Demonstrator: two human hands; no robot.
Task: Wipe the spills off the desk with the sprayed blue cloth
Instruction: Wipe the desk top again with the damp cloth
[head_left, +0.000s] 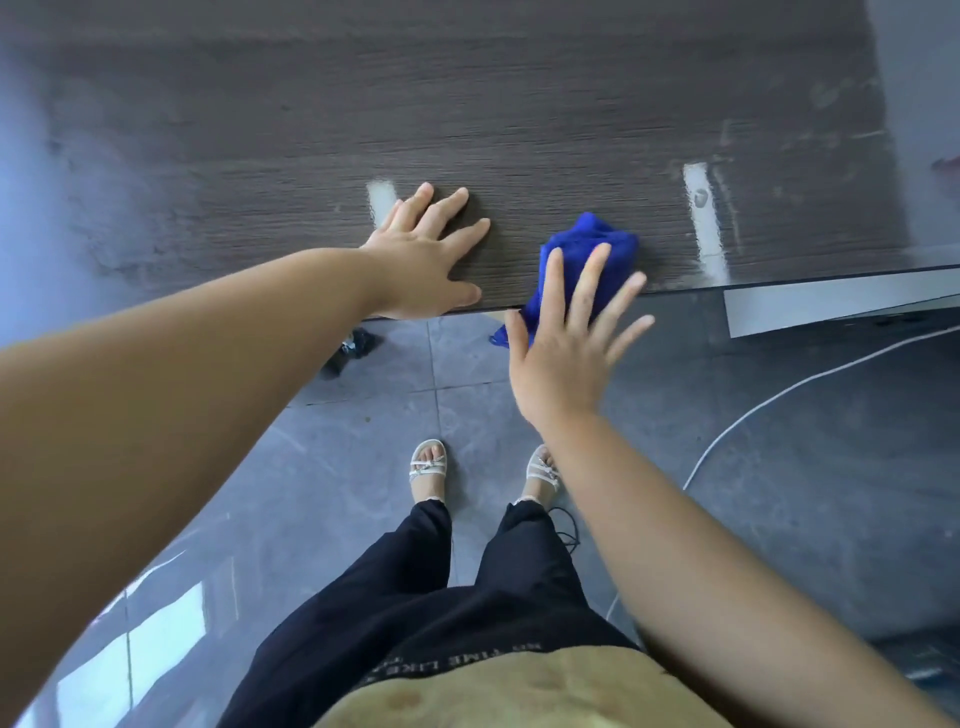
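Desk: dark grey-brown wood-grain top filling the upper half of the frame; its near edge runs across the middle, slanting slightly up toward the right.
Floor: grey glossy tiles across the lower half, with pale window reflections at lower left.
Person: seen from above — dark trousers, pale strappy sandals at centre bottom, both bare forearms reaching up from the lower corners.
Left hand: palm down, flat on the desk left of centre, fingers spread and straight, thumb lying along the near edge; it grips nothing.
Right hand: open, fingers fanned, at the desk's near edge right of centre; the fingertips lie over the cloth, the palm is off the edge above the floor. The fingers are not curled around the cloth — whether they press on it cannot be told.
Blue cloth: vivid royal blue, soft and fuzzy, bunched into a rumpled lump rather than spread flat. Most of it sits on the desk just at the near edge; one corner droops past the edge at its lower left.
Spills: a shiny pale streak on the desk right of the cloth, apart from it; fainter smears toward upper right. A smaller bright patch shows just beyond the left hand's fingers.
Cable: thin white line curving over the floor at right.
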